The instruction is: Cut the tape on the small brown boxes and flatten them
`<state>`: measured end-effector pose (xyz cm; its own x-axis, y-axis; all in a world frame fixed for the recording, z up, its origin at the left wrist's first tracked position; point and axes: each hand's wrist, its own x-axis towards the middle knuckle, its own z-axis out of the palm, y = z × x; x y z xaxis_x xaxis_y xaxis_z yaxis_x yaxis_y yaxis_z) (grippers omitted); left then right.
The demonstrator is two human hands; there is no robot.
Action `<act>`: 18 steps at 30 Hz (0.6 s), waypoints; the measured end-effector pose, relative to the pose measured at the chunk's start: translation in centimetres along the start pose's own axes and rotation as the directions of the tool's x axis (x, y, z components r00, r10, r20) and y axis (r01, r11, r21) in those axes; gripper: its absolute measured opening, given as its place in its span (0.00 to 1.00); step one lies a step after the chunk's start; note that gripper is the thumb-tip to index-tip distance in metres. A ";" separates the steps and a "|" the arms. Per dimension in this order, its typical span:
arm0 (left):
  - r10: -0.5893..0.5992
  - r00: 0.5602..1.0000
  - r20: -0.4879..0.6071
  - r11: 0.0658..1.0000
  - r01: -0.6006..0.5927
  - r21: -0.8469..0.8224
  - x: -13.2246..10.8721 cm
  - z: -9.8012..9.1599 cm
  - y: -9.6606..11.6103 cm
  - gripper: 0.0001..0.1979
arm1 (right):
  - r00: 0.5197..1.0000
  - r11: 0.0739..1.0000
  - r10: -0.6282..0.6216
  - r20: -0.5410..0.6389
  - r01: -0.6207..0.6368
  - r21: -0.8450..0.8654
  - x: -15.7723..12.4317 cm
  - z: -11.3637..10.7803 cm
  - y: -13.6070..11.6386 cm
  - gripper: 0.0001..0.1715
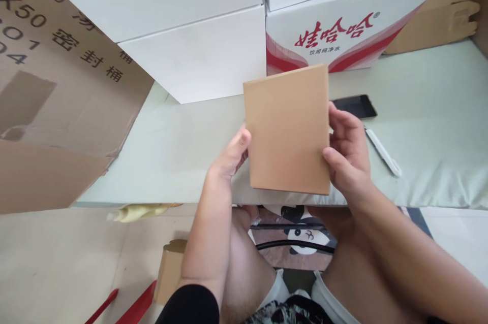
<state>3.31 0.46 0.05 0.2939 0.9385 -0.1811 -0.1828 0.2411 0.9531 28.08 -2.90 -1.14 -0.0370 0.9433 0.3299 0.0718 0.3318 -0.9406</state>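
Observation:
A plain brown cardboard box (287, 131) is held up between my two hands over the front part of a pale green covered surface. My left hand (233, 152) grips its left edge, with the thumb on the side and the other fingers mostly hidden behind it. My right hand (347, 143) holds the right edge, thumb near the front corner and fingers curled along the side. To the right of my right hand lie a dark smartphone (356, 106) and a white utility knife (383, 152).
White cartons (206, 52) and a red-and-white printed carton (343, 34) stand along the back. A large printed cardboard box (68, 90) is at the left. On the floor are a small cardboard box (168, 270) and red handles (137, 306). The pale green surface (175, 161) ends above my knees.

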 end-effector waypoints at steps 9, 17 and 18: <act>-0.072 0.985 -0.158 0.983 0.043 -0.181 1.1 0.9 -0.7 0.41 | 0.987 0.981 -0.153 0.054 0.158 -0.110 0.3 -0.7 0.5 0.27; -0.109 0.982 -0.154 0.974 0.074 -0.216 2.2 2.0 -1.6 0.35 | 0.972 0.971 0.235 -0.011 -0.234 0.040 0.6 -0.9 1.5 0.58; -0.081 0.984 -0.158 0.980 0.050 -0.191 2.3 2.1 -1.6 0.36 | 0.971 0.968 0.238 -0.014 -0.236 0.085 0.7 -0.9 1.4 0.57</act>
<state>6.25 1.71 -1.42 0.1563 0.9430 -0.2939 -0.3432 0.3309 0.8790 29.08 -1.79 -2.16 -0.0045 0.9952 0.0981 -0.0064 0.0981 -0.9952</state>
